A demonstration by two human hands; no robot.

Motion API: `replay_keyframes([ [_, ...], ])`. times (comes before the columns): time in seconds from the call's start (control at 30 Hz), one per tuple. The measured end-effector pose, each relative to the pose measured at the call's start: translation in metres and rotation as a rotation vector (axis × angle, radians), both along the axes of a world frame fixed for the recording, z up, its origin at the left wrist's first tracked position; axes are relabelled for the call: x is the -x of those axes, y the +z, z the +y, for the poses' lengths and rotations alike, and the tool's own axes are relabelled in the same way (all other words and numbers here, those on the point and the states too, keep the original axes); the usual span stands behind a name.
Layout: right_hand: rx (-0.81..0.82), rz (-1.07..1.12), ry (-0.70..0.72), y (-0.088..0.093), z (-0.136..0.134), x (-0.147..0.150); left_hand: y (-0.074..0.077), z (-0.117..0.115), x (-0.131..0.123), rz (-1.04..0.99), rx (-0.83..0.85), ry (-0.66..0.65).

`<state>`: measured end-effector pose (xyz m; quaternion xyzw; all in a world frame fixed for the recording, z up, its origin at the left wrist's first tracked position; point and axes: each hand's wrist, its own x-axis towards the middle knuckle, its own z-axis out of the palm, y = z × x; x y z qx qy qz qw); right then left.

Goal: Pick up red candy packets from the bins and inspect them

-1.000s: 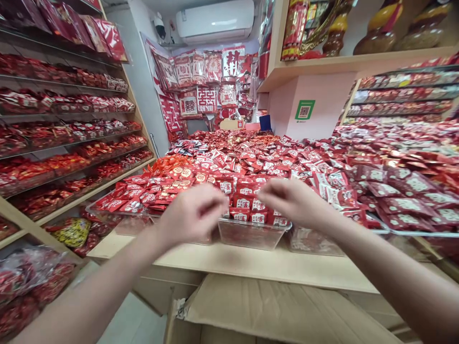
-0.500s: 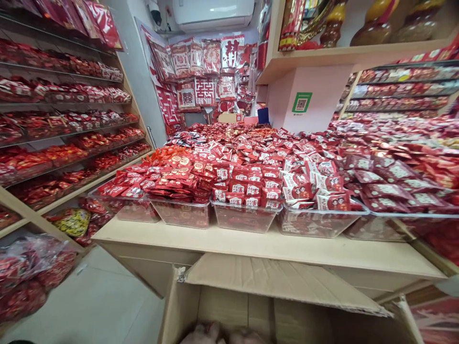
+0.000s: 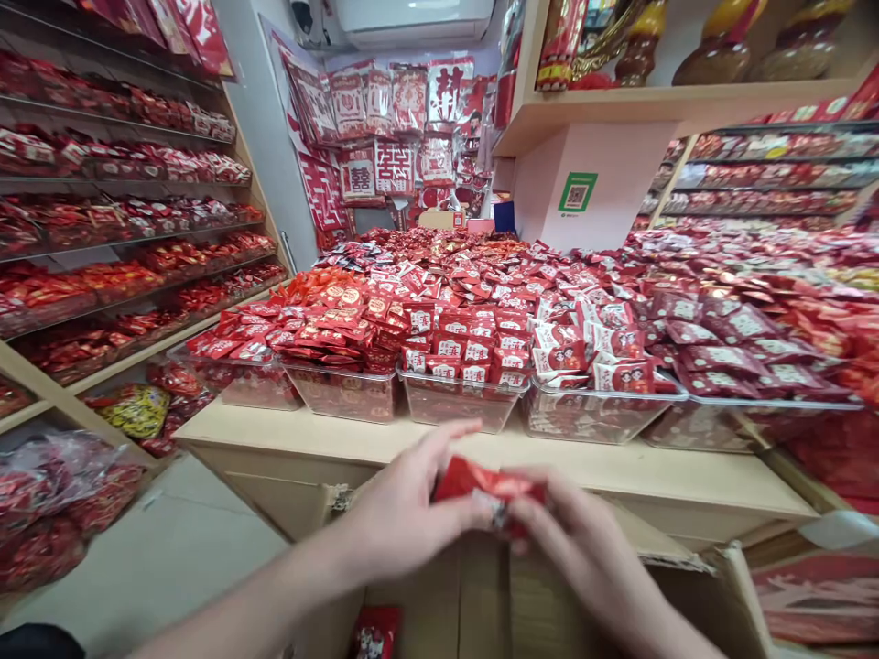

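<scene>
My left hand [image 3: 405, 508] and my right hand [image 3: 580, 540] meet over an open cardboard box [image 3: 494, 595] and together hold a bunch of red snack packets [image 3: 484, 485]. One more red packet [image 3: 374, 631] lies inside the box, low in view. Beyond my hands, at the counter's front edge, stands a row of clear plastic bins [image 3: 457, 403] heaped with red and white packets [image 3: 467, 348].
A pale wooden counter [image 3: 330, 439] carries a wide spread of red packets reaching to the back wall. Shelves [image 3: 124, 247] full of red goods line the left side; more shelves rise at the right. A grey floor [image 3: 179, 558] lies at the lower left.
My hands were at the middle bin a second ago, then dropped out of view into the box. Now they are raised above the box with red packets in them.
</scene>
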<state>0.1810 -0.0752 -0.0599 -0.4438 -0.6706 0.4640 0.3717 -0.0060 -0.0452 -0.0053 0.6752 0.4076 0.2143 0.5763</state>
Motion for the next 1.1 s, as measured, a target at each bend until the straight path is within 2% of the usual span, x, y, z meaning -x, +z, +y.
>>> replay_keyframes([
  [0.07, -0.036, 0.075, -0.140, 0.025, 0.020, -0.011, 0.017, 0.025, -0.017, -0.120, -0.056, 0.087],
  [0.13, -0.072, 0.160, -0.232, 0.040, 0.045, -0.020, 0.025, 0.056, -0.034, -0.199, -0.117, 0.093],
  [0.23, -0.199, 0.131, -0.315, 0.047, 0.076, -0.030, 0.027, 0.095, -0.053, -0.269, -0.133, 0.063],
  [0.33, -0.321, 0.057, -0.393, 0.044, 0.089, -0.035, 0.019, 0.112, -0.064, -0.373, -0.045, 0.117],
  [0.47, -0.350, 0.109, -0.459, 0.039, 0.088, -0.037, 0.006, 0.110, -0.073, -0.431, 0.009, 0.252],
  [0.63, -0.253, 0.224, -0.439, 0.038, 0.084, -0.038, 0.000, 0.104, -0.074, -0.460, -0.111, 0.304],
  [0.77, -0.432, 0.139, -0.481, 0.038, 0.080, -0.036, 0.002, 0.098, -0.069, -0.487, -0.116, 0.294],
  [0.9, -0.563, 0.063, -0.546, 0.038, 0.074, -0.032, 0.003, 0.092, -0.070, -0.619, -0.016, 0.314],
  [0.97, -0.627, 0.019, -0.528, 0.037, 0.072, -0.032, 0.002, 0.089, -0.071, -0.679, 0.067, 0.290],
  [1.1, -0.983, -0.118, -0.528, 0.032, 0.070, -0.036, 0.004, 0.085, -0.069, -0.641, 0.206, 0.262],
])
